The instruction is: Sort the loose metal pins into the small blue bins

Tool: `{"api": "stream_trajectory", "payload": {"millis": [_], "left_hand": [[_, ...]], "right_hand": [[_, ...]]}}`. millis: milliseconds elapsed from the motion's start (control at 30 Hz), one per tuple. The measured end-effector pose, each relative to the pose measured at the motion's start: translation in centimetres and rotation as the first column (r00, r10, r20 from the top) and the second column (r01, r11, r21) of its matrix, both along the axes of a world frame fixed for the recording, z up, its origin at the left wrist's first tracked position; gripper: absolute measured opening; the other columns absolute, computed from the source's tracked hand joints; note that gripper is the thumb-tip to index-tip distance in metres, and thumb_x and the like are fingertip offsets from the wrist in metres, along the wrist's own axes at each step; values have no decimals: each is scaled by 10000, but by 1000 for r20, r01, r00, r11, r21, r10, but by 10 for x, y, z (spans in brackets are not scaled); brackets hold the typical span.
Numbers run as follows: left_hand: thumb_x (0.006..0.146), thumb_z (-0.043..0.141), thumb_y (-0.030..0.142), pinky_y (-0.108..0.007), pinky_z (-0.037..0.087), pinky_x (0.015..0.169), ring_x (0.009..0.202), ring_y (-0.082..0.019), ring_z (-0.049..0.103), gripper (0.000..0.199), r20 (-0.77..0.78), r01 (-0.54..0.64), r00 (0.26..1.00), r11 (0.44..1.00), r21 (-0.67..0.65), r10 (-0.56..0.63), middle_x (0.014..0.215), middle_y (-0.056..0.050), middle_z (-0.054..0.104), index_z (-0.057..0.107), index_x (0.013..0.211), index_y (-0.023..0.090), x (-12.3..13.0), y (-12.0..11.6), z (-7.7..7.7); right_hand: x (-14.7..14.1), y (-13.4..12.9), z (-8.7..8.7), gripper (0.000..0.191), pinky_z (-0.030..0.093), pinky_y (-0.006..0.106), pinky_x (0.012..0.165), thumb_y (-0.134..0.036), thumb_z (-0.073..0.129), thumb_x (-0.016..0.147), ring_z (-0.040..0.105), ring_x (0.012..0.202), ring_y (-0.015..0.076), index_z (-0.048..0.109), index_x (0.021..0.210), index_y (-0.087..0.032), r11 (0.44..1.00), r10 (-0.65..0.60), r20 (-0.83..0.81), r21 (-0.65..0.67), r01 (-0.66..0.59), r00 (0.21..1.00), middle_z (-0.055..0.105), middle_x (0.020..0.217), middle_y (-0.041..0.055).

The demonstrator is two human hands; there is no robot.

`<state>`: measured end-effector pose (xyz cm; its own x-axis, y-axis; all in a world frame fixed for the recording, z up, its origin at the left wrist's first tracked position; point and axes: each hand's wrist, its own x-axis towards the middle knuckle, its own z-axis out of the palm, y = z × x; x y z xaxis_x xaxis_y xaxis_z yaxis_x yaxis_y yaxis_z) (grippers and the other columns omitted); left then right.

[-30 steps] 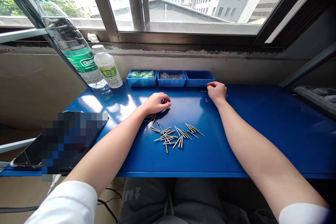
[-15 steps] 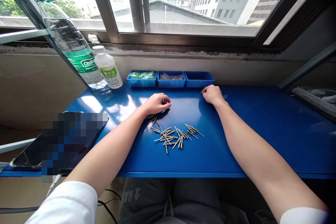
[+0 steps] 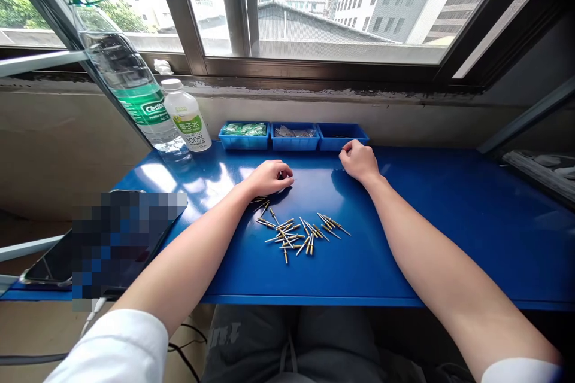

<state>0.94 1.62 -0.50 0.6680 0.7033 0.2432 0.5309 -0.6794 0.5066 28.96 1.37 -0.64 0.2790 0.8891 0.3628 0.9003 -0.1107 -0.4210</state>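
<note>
Loosely, the left hand and right hand rest half-curled, perhaps empty, near scattered rivets.

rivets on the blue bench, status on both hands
left hand curled on the bench, by a small rivet bunch; right hand at the right blue tray, grip unclear; blind rivets scattered loose on the blue bench; neither hand over the pile

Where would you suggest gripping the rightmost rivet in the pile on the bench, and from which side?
Pinch the rivet by its thin free end, coming from the right: it lies flat, and that end points away from the pile, clear of its neighbours.
</note>
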Motion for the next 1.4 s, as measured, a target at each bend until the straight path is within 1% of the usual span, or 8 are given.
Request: {"api": "stream_trajectory", "payload": {"millis": [133, 233, 367, 500, 633, 767, 1067, 1400], "left_hand": [[794, 555, 375, -260, 440, 665, 738, -157, 590, 266, -2, -3, 1000, 1000, 3, 3, 844, -43, 661, 700, 883, 171, 0, 0, 0], [794, 559, 377, -258, 442, 660, 735, -155, 588, 266, 0, -3, 1000, 1000, 6, 3, 844, -41, 661, 702, 880, 170, 0, 0, -1], [798, 556, 382, -256, 443, 658, 734, -154, 587, 268, 1, -1, 1000, 1000, 6, 1, 841, -40, 658, 702, 874, 171, 0, 0, -1], [796, 552, 398, -263, 441, 662, 739, -160, 587, 283, -8, -1, 1000, 1000, 3, 1, 846, -46, 656, 700, 876, 170, 0, 0, 0], [792, 547, 394, -267, 440, 668, 742, -163, 588, 282, -17, 0, 1000, 1000, 0, 0, 848, -48, 654, 699, 878, 172, 0, 0, 0], [792, 545, 392, -268, 441, 673, 745, -164, 586, 281, -18, 1, 1000, 1000, 7, -1, 845, -49, 653, 700, 880, 174, 0, 0, 0], [787, 545, 389, -270, 443, 679, 750, -166, 589, 279, -20, -1, 1000, 1000, 2, 1, 846, -49, 649, 699, 882, 177, 0, 0, 0], [793, 547, 388, -268, 441, 671, 743, -162, 587, 278, -19, 4, 1000, 1000, 12, -3, 854, -49, 653, 700, 880, 174, -1, 0, 0]], "right_hand": [[-2, 0, -1, 96, 481, 308, 680, -255, 555, 714, 611, 670, 209, 612, 745, -185, 997, 34, -113, 67, -26, 993, 656, 667, 62], [-2, 0, -2, 95, 500, 292, 666, -240, 551, 707, 626, 607, 180, 607, 755, -180, 988, 67, -268, 152, -27, 961, 658, 636, 37], [2, 9, -7, 214, 523, 290, 635, -305, 567, 746, 652, 595, 164, 634, 881, -154, 947, 147, -471, 322, 14, 870, 698, 745, 44], [16, 21, -16, 324, 536, 331, 732, -381, 602, 757, 681, 740, 199, 694, 938, -129, 894, 59, -505, 411, 179, 861, 718, 856, 82], [28, 23, -20, 318, 490, 375, 904, -369, 627, 754, 679, 898, 231, 729, 941, -133, 870, -80, -480, 394, 296, 874, 731, 910, 90], [28, 19, -20, 295, 452, 384, 962, -334, 599, 785, 667, 965, 251, 741, 959, -142, 898, -134, -389, 341, 278, 912, 735, 946, 100], [24, 20, -21, 324, 470, 348, 929, -338, 569, 808, 671, 966, 241, 733, 1004, -139, 932, -82, -320, 310, 186, 944, 730, 992, 102], [16, 15, -17, 226, 488, 343, 825, -316, 603, 739, 662, 762, 220, 725, 826, -148, 946, -91, -351, 262, 191, 932, 715, 760, 75]]}}
